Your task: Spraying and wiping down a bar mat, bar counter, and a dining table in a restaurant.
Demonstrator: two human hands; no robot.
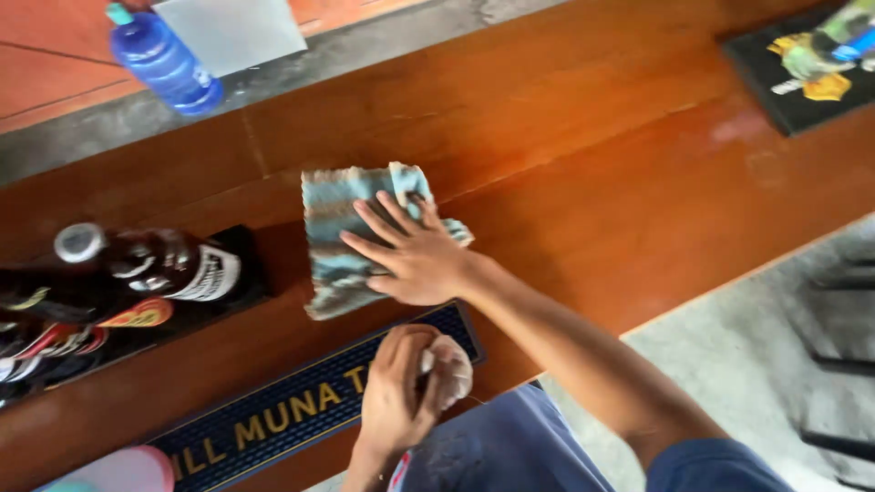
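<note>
Cloth (351, 232), a faded blue-grey rag folded into a rough rectangle, lies flat on the reddish wooden counter (638, 182), its long axis running from the far side of the counter toward the near edge, slightly slanted. Right hand (415, 255) rests palm-down on the cloth's right half, fingers spread wide and pointing toward the left; the forearm comes in from the lower right, so the cloth lies ahead of and to the left of that hand. Left hand (396, 392) sits nearer the body, just below the cloth and apart from it, curled closed around a small pale crumpled wad (448, 369) above the dark blue bar mat (273, 424) with yellow lettering along the counter's near edge. Right hand is thus the one in contact with the cloth. To the left stand dark bottles (155, 269) in a black tray; a blue plastic bottle (164, 59) lies on the far ledge, and a black printed mat (802, 64) occupies the far right corner.
</note>
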